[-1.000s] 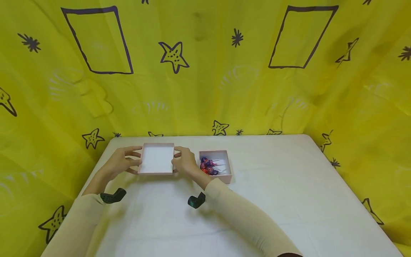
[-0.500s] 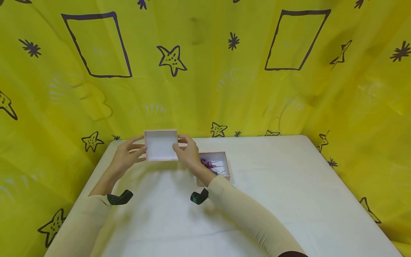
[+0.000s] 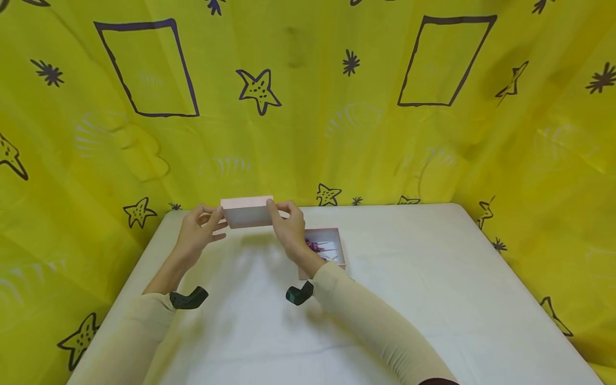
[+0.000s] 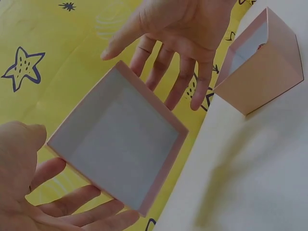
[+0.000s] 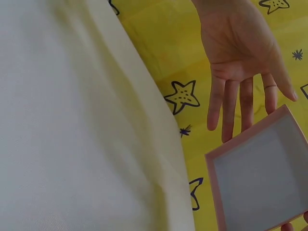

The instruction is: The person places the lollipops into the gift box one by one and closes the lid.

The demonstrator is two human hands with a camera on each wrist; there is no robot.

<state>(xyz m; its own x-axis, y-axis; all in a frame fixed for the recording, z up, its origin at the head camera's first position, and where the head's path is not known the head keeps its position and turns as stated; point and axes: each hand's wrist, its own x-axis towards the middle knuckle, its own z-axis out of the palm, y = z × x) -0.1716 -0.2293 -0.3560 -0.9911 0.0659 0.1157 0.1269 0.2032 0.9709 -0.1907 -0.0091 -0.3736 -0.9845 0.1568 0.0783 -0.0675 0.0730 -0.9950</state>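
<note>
A shallow pink box lid (image 3: 247,213) with a white inside (image 4: 118,144) is held up above the white table (image 3: 409,278), tipped on edge. My left hand (image 3: 197,235) grips its left end, thumb in front and fingers (image 4: 82,207) beneath. My right hand (image 3: 289,230) grips the right end, its fingers (image 4: 168,72) stretched along the far rim. The right wrist view shows the left hand's fingers (image 5: 231,106) at the lid (image 5: 262,173). The open pink box (image 3: 332,251) with wrapped lollipops (image 3: 315,247) sits on the table just right of my right wrist.
Yellow cloth (image 3: 308,107) with dark stars and rectangles walls in the table at the back and both sides. A black camera mount sits on each wrist (image 3: 187,298) (image 3: 298,294). The box (image 4: 262,67) stands close to the table's back edge.
Both hands have lifted the lid off the table and tipped it from lying flat, inside up, to standing on edge. The box with lollipops has not moved.
</note>
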